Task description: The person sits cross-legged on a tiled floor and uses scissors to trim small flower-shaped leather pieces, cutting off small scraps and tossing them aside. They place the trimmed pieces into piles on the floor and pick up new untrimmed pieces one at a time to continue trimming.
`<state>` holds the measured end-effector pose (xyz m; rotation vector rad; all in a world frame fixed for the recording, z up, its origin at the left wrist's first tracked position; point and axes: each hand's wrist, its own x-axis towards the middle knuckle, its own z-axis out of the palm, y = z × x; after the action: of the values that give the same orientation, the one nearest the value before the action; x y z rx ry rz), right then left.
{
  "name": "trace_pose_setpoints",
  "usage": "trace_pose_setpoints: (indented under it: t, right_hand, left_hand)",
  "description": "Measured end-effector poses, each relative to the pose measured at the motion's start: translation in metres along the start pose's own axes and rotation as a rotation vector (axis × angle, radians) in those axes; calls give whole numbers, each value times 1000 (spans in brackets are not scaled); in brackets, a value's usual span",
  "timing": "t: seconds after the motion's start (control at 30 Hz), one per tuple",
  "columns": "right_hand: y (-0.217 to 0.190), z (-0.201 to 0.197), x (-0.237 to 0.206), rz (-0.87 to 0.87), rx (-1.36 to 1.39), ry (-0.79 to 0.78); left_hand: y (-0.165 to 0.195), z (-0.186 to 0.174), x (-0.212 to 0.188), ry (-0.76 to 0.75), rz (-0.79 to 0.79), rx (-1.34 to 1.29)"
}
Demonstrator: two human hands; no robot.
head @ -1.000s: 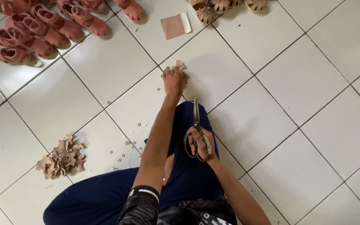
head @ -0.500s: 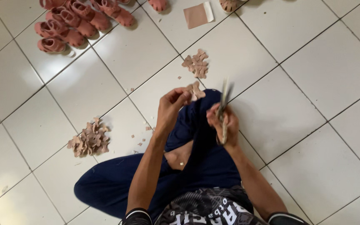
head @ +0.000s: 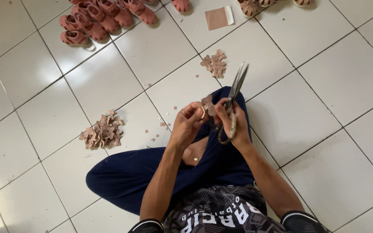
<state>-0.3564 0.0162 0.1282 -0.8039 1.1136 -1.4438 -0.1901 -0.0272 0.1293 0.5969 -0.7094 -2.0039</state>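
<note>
Hands have drawn together over the lap: left hand [head: 189, 123] now pinches a small tan cutout [head: 207, 105], right hand [head: 232, 121] clamped on scissors [head: 235, 92], trimming apparently beginning

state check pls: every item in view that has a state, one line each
Left hand: pinching the small leather piece.
Right hand: gripping the scissors.
Scissors: held up, blades nearly closed, tips pointing away.
Small leather piece: held between both hands, off the floor.
Near pile of cut pieces: heaped on the tile floor.
Far pile of cut pieces: small, loose.
Pink sandals: bunched at the top.
</note>
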Motion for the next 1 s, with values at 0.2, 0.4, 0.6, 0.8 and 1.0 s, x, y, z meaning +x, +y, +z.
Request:
trace_pose_setpoints:
  t: [0.2,0.4,0.6,0.8,1.0]
  right_hand:
    - [-6,-14,-54,-64,-438,-201]
    - [-11,-14,-62,16,-640,-247]
    - [-14,-15,-61,14,-698,-257]
    - [-11,-27,-61,52,-710,-256]
    - [11,-51,-68,156,-780,-180]
  left_hand:
    - [22,-7,-10,157,108,86]
    - [24,-5,-16,174,113,119]
    - [22,2,-17,177,94,157]
    - [20,4,-18,237,62,378]
    - [-5,-6,-9,222,-44,309]
